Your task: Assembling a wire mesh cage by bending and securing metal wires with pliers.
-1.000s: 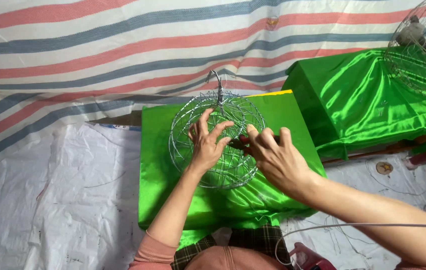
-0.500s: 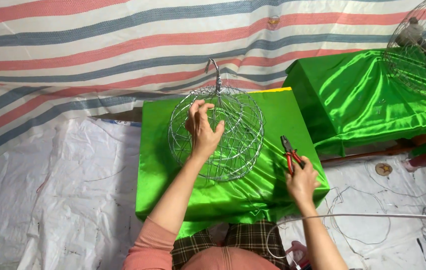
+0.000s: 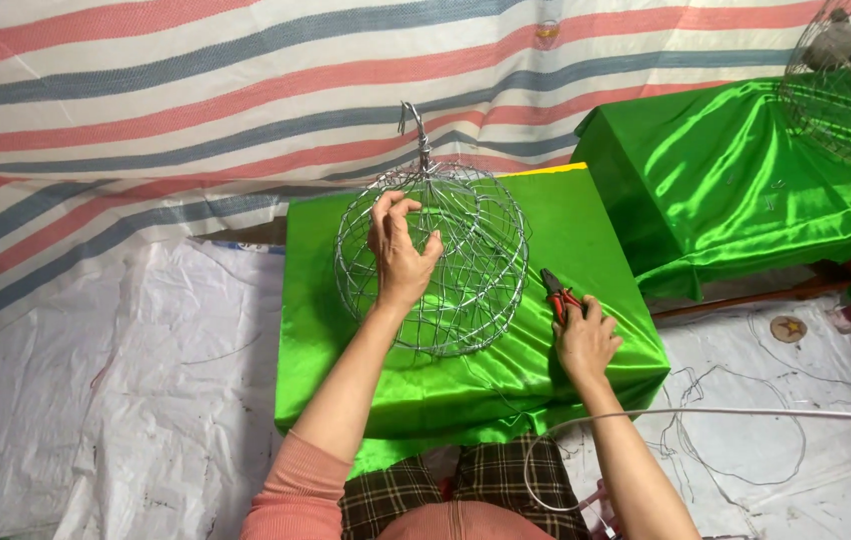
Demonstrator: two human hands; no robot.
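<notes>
Wire cage (image 3: 466, 260) in left hand (image 3: 401, 255); right hand (image 3: 586, 340) prob. on pliers (image 3: 556, 292)

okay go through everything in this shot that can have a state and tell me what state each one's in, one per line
Round silver wire cage with top hook: upright on the green cloth, held.
Left hand: gripping the cage's wires.
Red-handled pliers: lying flat, jaws closed.
Right hand: resting on the pliers' handles.
Shiny green satin cloth: draped over the low table.
Second wire cage: on the neighbouring green-covered table.
</notes>
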